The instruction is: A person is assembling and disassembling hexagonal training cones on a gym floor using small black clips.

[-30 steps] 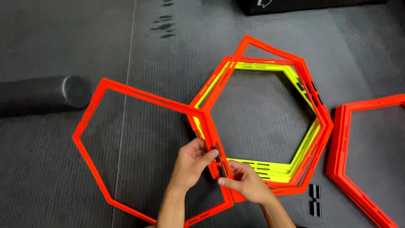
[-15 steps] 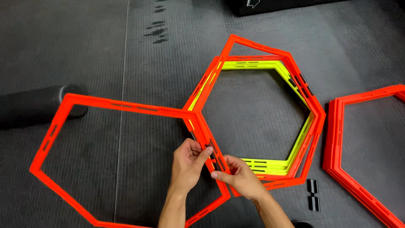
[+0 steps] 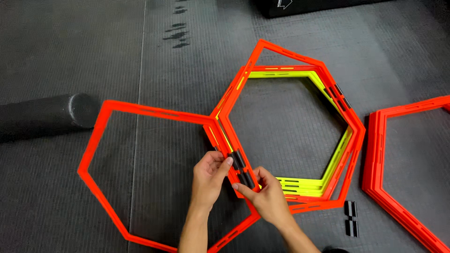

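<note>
My left hand (image 3: 210, 174) pinches the right side of a single orange hexagon ring (image 3: 140, 110) lying flat on the floor. My right hand (image 3: 266, 193) presses fingertips on the adjoining edge of a stack of orange hexagon rings (image 3: 356, 136) and yellow hexagon rings (image 3: 304, 183). Between the two hands, two black clips (image 3: 241, 169) sit across the touching orange edges. Both thumbs rest against these clips.
A black foam roller (image 3: 44, 115) lies at the left. Another stack of orange hexagon rings (image 3: 375, 159) sits at the right edge. Two loose black clips (image 3: 350, 218) lie on the dark rubber mat floor (image 3: 93, 47). A black box (image 3: 300, 5) stands at the top.
The single orange ring has come down from a tilted pose to lie flat beside the stack. My hands stay at the joint, fingers now on the black clips.
</note>
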